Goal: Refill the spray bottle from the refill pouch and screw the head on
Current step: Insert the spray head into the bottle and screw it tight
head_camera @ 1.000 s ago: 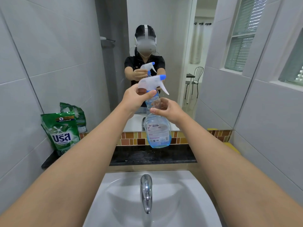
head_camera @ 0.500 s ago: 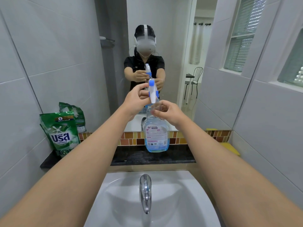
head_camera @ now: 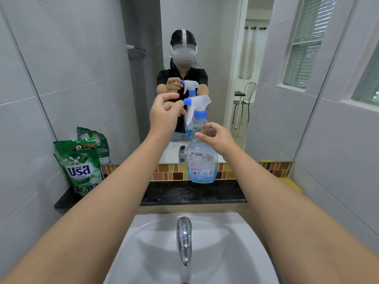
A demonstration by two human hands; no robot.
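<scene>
A clear spray bottle (head_camera: 202, 162) with a little blue liquid at its bottom stands on the black ledge (head_camera: 184, 193) behind the sink. Its white spray head (head_camera: 198, 104) with a blue nozzle and blue collar sits on the bottle's neck, nozzle pointing left. My left hand (head_camera: 164, 113) pinches the nozzle end of the head with its fingertips. My right hand (head_camera: 215, 136) grips the bottle's shoulder just under the collar. A green refill pouch (head_camera: 81, 167) stands upright at the ledge's left end, against the wall.
A white sink basin (head_camera: 246, 253) with a chrome tap (head_camera: 184, 240) lies right below my arms. A mirror (head_camera: 215, 48) fills the wall behind the ledge and repeats the bottle and pouch. A yellow object (head_camera: 291, 184) lies at the ledge's right end.
The spray head has turned on the neck: nozzle right a second ago, toward me half a second ago, left now. My left hand shifted to the nozzle tip. The bottle stayed put.
</scene>
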